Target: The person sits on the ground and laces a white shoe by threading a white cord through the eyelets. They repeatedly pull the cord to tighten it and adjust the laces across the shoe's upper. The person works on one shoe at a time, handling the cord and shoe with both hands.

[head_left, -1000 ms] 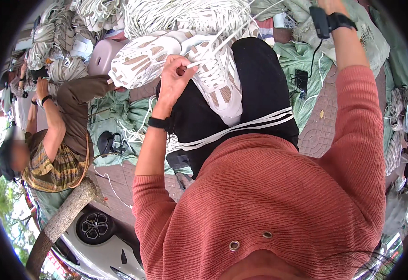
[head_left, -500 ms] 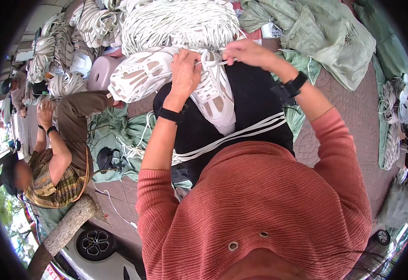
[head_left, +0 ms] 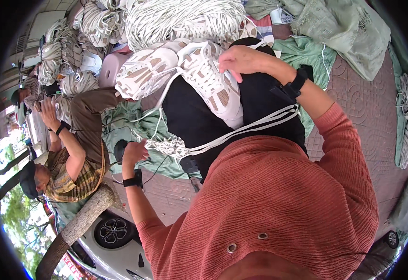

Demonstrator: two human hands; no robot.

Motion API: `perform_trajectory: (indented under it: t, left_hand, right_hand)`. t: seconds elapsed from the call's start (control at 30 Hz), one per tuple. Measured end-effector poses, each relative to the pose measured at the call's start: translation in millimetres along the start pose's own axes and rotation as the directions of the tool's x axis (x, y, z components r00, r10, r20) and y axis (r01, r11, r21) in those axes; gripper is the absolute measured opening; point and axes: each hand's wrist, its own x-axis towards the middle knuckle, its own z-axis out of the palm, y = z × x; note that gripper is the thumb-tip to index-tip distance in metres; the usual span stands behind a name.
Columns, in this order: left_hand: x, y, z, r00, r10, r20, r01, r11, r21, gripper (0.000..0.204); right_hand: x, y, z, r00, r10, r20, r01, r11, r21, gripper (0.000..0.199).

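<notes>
1. See white shoe (head_left: 212, 86) resting on black trousers (head_left: 267, 98).
2. Cannot tell the grip of right hand (head_left: 247, 60) at the shoe's edge; find left hand (head_left: 135, 152) loosely spread, apparently empty.
3. Could tangle trailing lace (head_left: 168, 87) in nearby heaped laces (head_left: 167, 148) through slack.

At right of the frame, a hand can pass above the floor (head_left: 353, 116). At top centre, the lace pile (head_left: 180, 21) blocks the way; left of middle, a loose lace (head_left: 168, 86) crosses between the left hand (head_left: 136, 151) and the shoe (head_left: 211, 81).
</notes>
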Motion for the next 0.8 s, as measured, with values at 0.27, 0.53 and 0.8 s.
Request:
perform_trajectory:
  t: [0.27,0.53,0.8]
  left_hand:
    - [-6.0,212.4,48.4,0.209,0.802,-0.560,-0.938,0.325,0.116,0.009]
    - [0.7,264.0,78.8,0.250,0.896,-0.366,-0.913,0.344,0.218,0.014]
    - [-6.9,265.1,69.8,0.143,0.945,-0.295,-0.908,0.244,0.340,0.017]
  right_hand:
    - [40.9,10.2,22.1,0.740,-0.360,-0.568,0.096,0.893,-0.439,0.023]
    - [-6.0,8.0,23.4,0.985,0.094,-0.142,-0.118,0.978,-0.170,0.028]
    - [2.1,1.1,29.3,0.869,-0.153,-0.470,0.068,0.979,-0.193,0.021]
